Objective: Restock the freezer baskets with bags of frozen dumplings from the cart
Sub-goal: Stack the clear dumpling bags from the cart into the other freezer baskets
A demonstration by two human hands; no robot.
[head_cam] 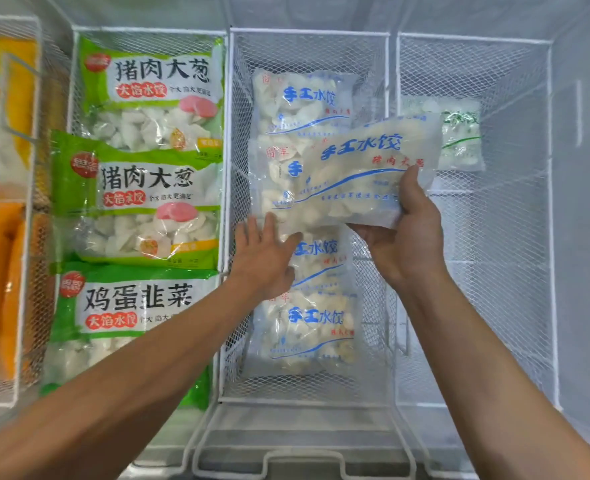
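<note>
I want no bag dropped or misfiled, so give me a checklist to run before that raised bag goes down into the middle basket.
1. Grip: right hand holds the clear blue-lettered dumpling bag by its lower edge, thumb on top: ok.
2. Support: left hand is open, fingers at the bag's lower left corner: ok.
3. Matching stock: the white wire-mesh middle basket holds the same blue-lettered bags: ok.
4. Alignment: the held bag is tilted and overhangs the right basket: not ok.
5. Room on the stack: cannot tell.
6. Green-printed bags stay in the left basket: ok.
</note>
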